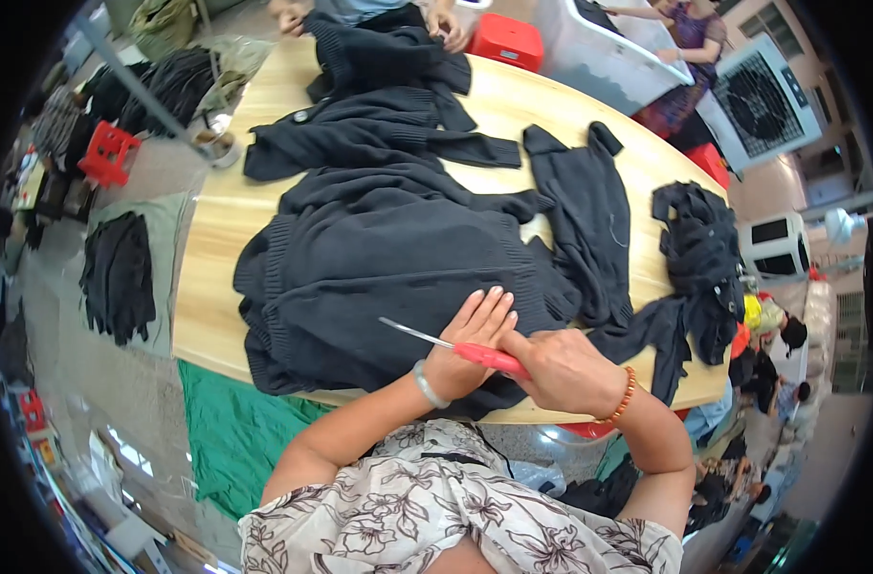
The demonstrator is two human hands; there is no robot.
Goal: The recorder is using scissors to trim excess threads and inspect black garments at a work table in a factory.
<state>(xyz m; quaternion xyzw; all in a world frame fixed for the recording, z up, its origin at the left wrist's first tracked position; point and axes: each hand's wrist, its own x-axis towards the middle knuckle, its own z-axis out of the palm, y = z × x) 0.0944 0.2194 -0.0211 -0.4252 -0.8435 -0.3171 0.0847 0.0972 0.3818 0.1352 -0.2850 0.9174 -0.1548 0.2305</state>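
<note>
Handle [491, 358] partly inside right hand [572, 371]

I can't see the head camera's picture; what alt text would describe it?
A person's right hand holds a red-handled tool with a thin metal tip over their left hand, which lies on a dark knitted garment. More dark garments share the pale wooden table.

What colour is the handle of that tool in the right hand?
The handle is pinkish red; it shows best in the head view, the only one here.
</note>
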